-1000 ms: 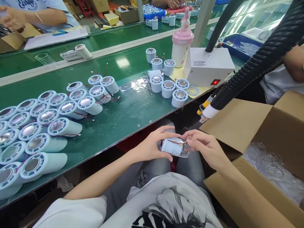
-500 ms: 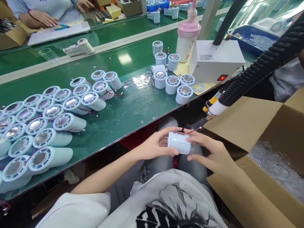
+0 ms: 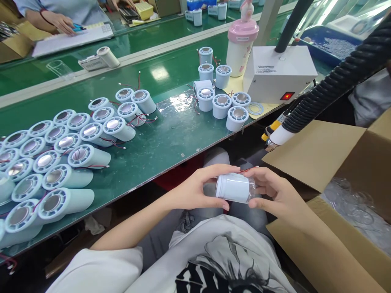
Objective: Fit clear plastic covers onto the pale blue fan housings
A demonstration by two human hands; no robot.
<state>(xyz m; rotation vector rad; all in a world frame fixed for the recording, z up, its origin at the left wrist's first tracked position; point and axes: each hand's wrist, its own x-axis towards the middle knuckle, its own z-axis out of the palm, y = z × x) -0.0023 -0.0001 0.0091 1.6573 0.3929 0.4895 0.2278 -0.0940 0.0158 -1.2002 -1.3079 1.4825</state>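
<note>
Nearest the camera, above the lap, the left hand (image 3: 198,189) and the right hand (image 3: 276,191) are gripping one pale blue cylinder (image 3: 233,187) between them, lying on its side. The left fingers are curling over its left end with the thumb beneath; the right fingers are wrapping its right end, which looks sheathed in clear plastic, though glare is making that hard to confirm. A thin red wire (image 3: 249,168) is showing just above the cylinder.

To the right, an open cardboard box (image 3: 314,150) is holding crumpled clear wrappers (image 3: 357,211). Beyond the hands, a green workbench (image 3: 161,142) is carrying a large cluster of matching cylinders lying on their sides (image 3: 61,162) at the left, and a smaller group standing upright (image 3: 221,103) farther right. A ribbed black hose (image 3: 332,83) is crossing above the box toward a white machine (image 3: 279,73) with a lit red switch. Beside the machine a pink-lidded bottle (image 3: 241,44) is standing. At the far top left, another person's hand (image 3: 62,22) is resting on papers.
</note>
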